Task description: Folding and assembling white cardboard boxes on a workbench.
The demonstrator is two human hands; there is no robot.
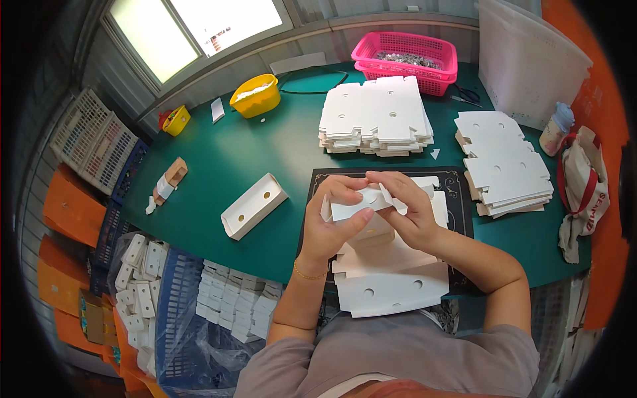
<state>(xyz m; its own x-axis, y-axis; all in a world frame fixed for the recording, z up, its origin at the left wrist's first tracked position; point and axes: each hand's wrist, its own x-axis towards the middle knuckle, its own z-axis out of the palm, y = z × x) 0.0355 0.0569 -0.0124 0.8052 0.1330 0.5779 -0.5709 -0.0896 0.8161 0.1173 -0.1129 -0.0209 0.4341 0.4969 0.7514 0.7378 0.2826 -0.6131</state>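
Observation:
Between both hands I hold a partly folded white cardboard box [363, 211], its flaps standing up at the end near my fingers. My left hand [330, 215] wraps its left side, the thumb lying across the top flap. Around the right side curls my right hand [413, 211], its fingers by a raised flap. Under the box lie flat die-cut white card blanks [393, 282] with round holes, on a black patterned mat [461, 232]. To the left, a long folded white box [254, 206] with two round holes rests on the green table [199, 152].
Stacks of card blanks stand behind [375, 113] and at the right [507, 162]. A pink basket [405, 60], scissors [470, 99], yellow tub [255, 97], bottle [556, 129] and cloth bag [584, 182] sit around the table. Lower left, a blue crate [178, 312] stands beside many small white boxes.

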